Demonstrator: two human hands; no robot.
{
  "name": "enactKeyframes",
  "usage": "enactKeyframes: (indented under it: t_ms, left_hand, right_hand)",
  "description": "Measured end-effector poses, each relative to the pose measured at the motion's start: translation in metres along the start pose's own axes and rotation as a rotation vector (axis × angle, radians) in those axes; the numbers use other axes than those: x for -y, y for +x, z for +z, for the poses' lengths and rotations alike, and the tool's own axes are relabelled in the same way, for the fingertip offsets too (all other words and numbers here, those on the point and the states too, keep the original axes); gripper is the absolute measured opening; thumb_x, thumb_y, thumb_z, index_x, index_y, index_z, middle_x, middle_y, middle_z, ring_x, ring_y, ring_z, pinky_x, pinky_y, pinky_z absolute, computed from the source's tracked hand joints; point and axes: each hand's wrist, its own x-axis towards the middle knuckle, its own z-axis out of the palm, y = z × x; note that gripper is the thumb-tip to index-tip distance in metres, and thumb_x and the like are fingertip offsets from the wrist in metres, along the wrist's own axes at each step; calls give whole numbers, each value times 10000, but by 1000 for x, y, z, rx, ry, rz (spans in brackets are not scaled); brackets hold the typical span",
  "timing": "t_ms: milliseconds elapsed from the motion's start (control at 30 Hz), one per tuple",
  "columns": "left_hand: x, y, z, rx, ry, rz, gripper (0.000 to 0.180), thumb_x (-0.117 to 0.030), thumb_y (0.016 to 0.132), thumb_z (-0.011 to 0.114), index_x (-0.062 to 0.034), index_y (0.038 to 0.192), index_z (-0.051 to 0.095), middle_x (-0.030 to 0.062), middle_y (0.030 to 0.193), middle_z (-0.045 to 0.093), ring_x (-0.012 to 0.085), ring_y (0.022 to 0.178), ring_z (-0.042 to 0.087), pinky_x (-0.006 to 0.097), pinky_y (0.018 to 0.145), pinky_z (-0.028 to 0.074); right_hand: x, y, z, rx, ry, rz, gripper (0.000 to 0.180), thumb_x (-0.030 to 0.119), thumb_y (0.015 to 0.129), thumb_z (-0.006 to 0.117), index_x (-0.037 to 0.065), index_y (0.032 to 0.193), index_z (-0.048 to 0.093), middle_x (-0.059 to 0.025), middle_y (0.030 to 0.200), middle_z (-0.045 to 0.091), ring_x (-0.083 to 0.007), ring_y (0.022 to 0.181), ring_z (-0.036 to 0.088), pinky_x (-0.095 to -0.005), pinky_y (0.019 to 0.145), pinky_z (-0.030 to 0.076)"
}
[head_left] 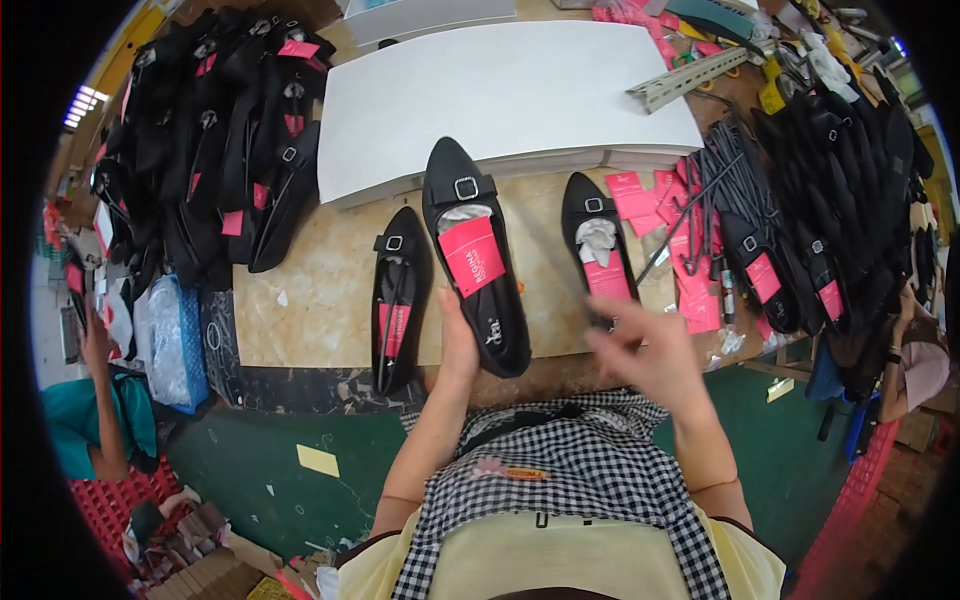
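Note:
My left hand [459, 338] grips the side of a black pointed flat shoe [508, 335], lifted above the table, toe pointing away. This shoe has a square buckle, white paper stuffed in the toe and a pink card [472, 256] in its opening. My right hand [648, 352], smeared by motion, pinches what looks like a thin dark stick [562, 258], also blurred. Left of the held shoe lies another black shoe [402, 260] with a stick and a pink card inside. A third black shoe [578, 212] with paper and a pink card lies near my right hand.
A stack of white sheets [500, 100] covers the table's far middle, a slotted metal strip [690, 80] on its right corner. Black shoes [190, 150] crowd the left; dark hooked sticks [735, 165], pink cards [640, 200] and more shoes [840, 170] fill the right. People work on both sides.

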Motion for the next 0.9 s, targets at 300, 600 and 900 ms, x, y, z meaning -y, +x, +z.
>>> enactKeyframes:
  t_ms: [300,600,900]
  left_hand:
    - [14,4,-18,-67,180,235,781,-640,1005,151,-14,1276,531,123,1100,664,198,941,664,330,811,555]
    - [13,-11,-14,-38,155,285,684,-577,1023,288,17,1318,452,127,1173,609,188,1029,622,322,891,501]
    - [16,-31,24,-142,106,141,917,-754,936,131,-26,1374,474,99,1277,593,212,1175,558,345,1011,429]
  right_hand:
    - [20,30,33,135,46,56,348,147,921,631,46,1255,630,-56,472,459,-127,394,411,-321,440,346]
    - [20,28,51,-30,-125,-227,264,151,929,619,20,1153,664,-138,534,513,-225,417,525,-356,447,392]
    - [2,39,90,-321,-423,-536,255,133,901,642,1,1118,672,-113,596,601,-265,492,584,-384,508,467]
